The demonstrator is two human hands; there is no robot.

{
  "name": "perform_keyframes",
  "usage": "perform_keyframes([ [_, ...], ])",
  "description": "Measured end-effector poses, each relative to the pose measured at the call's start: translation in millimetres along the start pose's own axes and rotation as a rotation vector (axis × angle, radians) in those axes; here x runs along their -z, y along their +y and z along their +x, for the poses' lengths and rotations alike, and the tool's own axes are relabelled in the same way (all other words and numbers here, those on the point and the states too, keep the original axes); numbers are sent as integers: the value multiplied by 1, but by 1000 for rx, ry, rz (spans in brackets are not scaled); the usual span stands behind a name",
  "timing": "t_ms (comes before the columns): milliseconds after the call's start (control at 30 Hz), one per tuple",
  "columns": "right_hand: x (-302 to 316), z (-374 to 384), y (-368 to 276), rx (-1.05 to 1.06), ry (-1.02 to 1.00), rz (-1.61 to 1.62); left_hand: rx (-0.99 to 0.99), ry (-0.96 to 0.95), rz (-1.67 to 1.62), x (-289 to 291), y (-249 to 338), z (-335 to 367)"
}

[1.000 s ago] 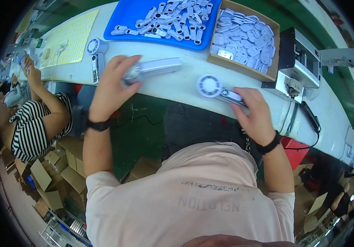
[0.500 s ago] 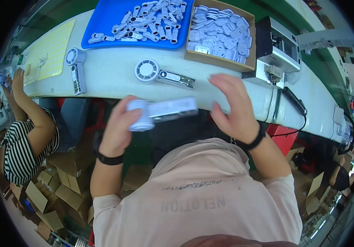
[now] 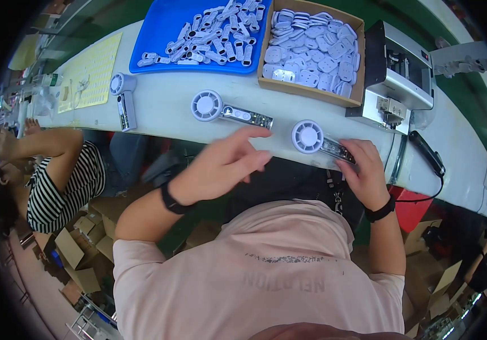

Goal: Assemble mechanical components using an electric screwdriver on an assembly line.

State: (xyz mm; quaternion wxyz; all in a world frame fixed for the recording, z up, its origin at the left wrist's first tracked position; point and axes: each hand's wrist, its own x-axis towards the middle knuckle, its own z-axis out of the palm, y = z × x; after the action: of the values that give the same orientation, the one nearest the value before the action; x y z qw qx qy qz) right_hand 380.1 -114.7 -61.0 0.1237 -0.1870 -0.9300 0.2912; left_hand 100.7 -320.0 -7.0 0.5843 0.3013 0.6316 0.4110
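My right hand (image 3: pixel 370 174) grips the handle end of a small white handheld fan (image 3: pixel 308 137) at the table's front edge, thumb below and fingers above. Its round head points left, and dark electronics show in the handle. My left hand (image 3: pixel 221 167) holds nothing, its fingers reaching out and apart just below a second handheld fan (image 3: pixel 206 106). That fan lies on the table with its handle toward the right, a circuit board and round buttons exposed. Farther left lies a third handheld fan (image 3: pixel 122 85), its handle toward the table edge.
A blue tray (image 3: pixel 141 63) holds many small white-and-grey parts. Beside it, a cardboard box (image 3: pixel 311 95) is full of white rounded plates. To the right stand a metal press-like machine (image 3: pixel 393 68) and a black corded tool (image 3: pixel 426 153). A yellow sheet (image 3: pixel 93 71) and a co-worker (image 3: pixel 68 175) are at left.
The fan that was in my left hand is now in my right hand, farther right at the table edge. My left hand has let go and moved right, toward the middle fan.
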Motion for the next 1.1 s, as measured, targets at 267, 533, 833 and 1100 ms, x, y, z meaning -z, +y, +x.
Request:
perform_keyframes([
  [267, -1, -2, 3, -17, -1, 61, -686, 443, 1256, 130, 42, 80],
  [533, 12, -21, -6, -89, 136, 43, -417, 252, 1498, 154, 30, 142],
  [833, 13, -21, -18, -121, 253, 33, -451, 439, 1224, 153, 23, 111],
  [1100, 10, 0, -27, -81, 239, 5, -590, 577, 1209, 138, 22, 98],
])
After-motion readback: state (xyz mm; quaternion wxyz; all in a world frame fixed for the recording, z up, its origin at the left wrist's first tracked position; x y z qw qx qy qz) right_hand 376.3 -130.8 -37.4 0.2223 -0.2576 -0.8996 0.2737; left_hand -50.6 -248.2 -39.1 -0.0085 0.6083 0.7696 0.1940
